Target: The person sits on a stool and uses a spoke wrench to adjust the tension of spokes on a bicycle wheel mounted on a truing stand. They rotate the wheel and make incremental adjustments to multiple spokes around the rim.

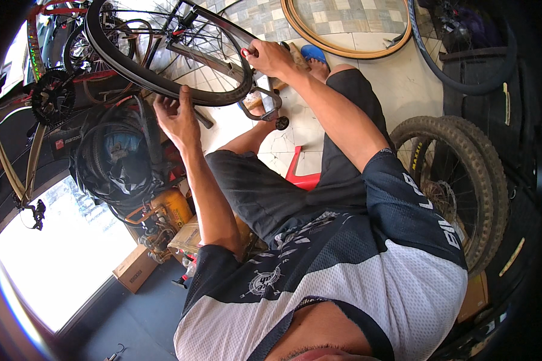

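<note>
A bicycle wheel (135, 71) with a black deep rim and dark spokes sits at the upper left, in a grey metal stand (208, 60) that looks like a truing stand. At the wheel's near edge is my left hand (179, 120), its fingers apart and a fingertip touching the black rim or tyre; it grips nothing. My right hand (272, 59) is closed in a pinch at the wheel's right side. A small red round piece (245, 53), perhaps a spoke wrench, shows at its fingertips. Part of the stand's base (262, 107) lies below the wheel, between my legs.
Two knobby tyres (445, 144) lean at the right. A tan tyre (349, 51) lies on the tiled floor ahead. Left are a black bag (114, 156), a yellow machine (173, 206) and other bicycle parts. Something red (301, 174) shows between my legs.
</note>
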Tool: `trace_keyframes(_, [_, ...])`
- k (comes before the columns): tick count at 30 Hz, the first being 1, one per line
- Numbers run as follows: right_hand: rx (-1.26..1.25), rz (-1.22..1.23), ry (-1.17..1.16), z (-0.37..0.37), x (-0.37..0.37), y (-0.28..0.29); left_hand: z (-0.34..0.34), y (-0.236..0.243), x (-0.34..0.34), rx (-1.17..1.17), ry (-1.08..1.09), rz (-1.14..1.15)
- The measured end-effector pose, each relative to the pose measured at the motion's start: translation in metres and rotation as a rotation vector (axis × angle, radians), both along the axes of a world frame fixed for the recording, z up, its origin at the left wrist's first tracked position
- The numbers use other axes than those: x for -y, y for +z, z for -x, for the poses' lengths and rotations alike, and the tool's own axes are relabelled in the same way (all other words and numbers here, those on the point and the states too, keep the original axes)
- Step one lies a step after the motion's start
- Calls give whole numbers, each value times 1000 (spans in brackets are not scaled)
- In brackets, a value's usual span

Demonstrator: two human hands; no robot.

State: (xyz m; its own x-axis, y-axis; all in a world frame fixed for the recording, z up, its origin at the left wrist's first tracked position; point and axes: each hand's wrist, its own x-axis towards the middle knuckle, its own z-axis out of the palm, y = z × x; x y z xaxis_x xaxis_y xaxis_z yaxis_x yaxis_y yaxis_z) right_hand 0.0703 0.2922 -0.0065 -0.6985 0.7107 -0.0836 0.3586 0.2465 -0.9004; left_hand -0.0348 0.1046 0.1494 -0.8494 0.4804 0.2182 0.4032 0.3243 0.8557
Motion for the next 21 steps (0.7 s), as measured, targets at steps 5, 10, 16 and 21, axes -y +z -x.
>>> trace_keyframes(5, [-12,17,3,0,-1,0,1,16,-7,-31,5,-6])
trace_keyframes(10, [-4,7,-6,-3,0,6,-1,11,-6,-21,-9,-5])
trace_keyframes(16, [-15,4,-11,-2,0,3,-1,12,-6,-25,-20,-11])
trace_keyframes(21, [1,12,-10,-2,7,2,-2,10,2,-21,11,15])
